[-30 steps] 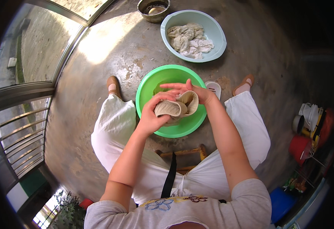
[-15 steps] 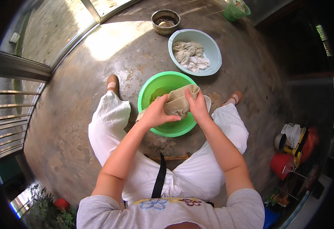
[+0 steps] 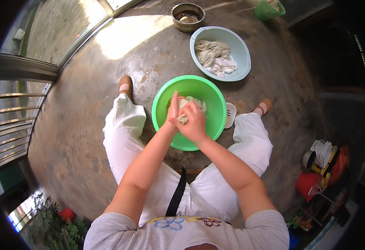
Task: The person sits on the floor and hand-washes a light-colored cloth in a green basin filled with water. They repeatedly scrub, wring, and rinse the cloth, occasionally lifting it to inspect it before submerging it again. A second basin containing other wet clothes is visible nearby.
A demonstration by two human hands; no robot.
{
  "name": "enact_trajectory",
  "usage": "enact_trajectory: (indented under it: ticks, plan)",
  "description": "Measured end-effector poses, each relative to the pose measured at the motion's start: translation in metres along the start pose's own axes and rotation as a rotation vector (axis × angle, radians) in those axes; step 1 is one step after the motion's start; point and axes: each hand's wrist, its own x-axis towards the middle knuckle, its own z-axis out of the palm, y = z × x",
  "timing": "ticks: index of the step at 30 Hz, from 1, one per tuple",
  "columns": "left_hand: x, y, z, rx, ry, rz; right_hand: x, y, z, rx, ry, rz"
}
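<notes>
Over the green basin [image 3: 159, 127] between my legs, both of my hands meet around a beige cloth. My right hand [image 3: 194, 125] has its fingers curled round the cloth [image 3: 183, 119], and a small bunched bit of it pokes out below them. Against it stands my left hand [image 3: 173, 113], its fingers straight and pointing away from me, palm turned toward the cloth. Most of the cloth is hidden by the hands. More pale, wet-looking fabric [image 3: 200, 106] shows in the basin just beyond my right hand.
A white slotted soap dish [image 3: 230, 114] lies right of the green basin. Farther off are a light blue basin [image 3: 243, 62] holding pale laundry [image 3: 213, 56], a dark metal pot [image 3: 186, 26] and a green bucket [image 3: 268, 11]. A red bucket [image 3: 307, 185] stands at the right.
Earlier the cloth was spread between my hands above the basin. Now it is bunched up, my right hand has moved left and closed on it, and my left hand's fingers have straightened.
</notes>
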Motion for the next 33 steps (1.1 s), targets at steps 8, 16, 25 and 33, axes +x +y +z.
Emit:
enact_trajectory:
  ticks: [8,16,25,33]
  plan:
    - [0.008,-0.030,-0.003,0.560,0.095,0.065,-0.014,0.007,0.030,0.021,0.079,0.171]
    - [-0.019,-0.045,0.030,0.205,0.122,0.007,0.010,0.051,0.025,0.022,0.195,0.388]
    - [-0.047,-0.009,0.061,0.052,0.007,-0.291,0.038,0.070,-0.012,0.255,-0.184,0.716]
    - [-0.044,0.032,0.021,0.611,-0.193,0.182,0.039,0.044,-0.075,0.725,-0.450,0.522]
